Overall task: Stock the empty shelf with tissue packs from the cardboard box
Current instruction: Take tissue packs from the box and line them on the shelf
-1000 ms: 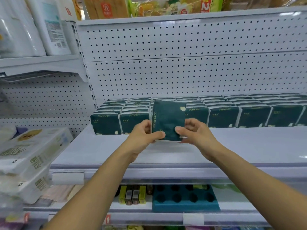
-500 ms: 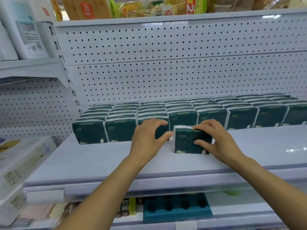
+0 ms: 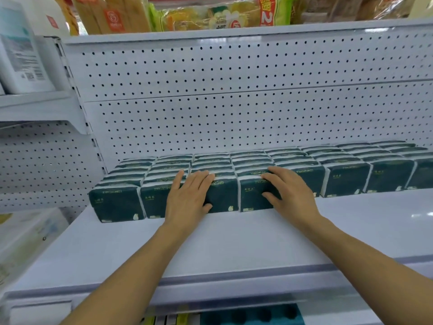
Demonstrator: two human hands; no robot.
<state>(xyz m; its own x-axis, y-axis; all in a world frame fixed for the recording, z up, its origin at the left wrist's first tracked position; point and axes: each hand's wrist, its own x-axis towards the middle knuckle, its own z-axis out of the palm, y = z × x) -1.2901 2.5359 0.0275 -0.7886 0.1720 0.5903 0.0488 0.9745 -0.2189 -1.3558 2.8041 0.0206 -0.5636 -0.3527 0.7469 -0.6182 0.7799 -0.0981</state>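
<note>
Seating: dark green plastic-wrapped tissue pack [image 3: 255,195] upright in the front row on the white metal shelf [image 3: 234,240].
Right hand [image 3: 290,195]: curled over its top, squaring it flush.
Left hand [image 3: 189,195]: flat-fingered, bracing neighbouring pack [image 3: 222,195].
Cardboard box: unseen.

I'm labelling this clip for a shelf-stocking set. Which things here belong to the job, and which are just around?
Part of the job:
- tissue packs in rows
- the pack under the right hand
- left hand on the next pack
- white shelf

Just around:
- snack bags above
- blue tray below
- white packs at left
</note>
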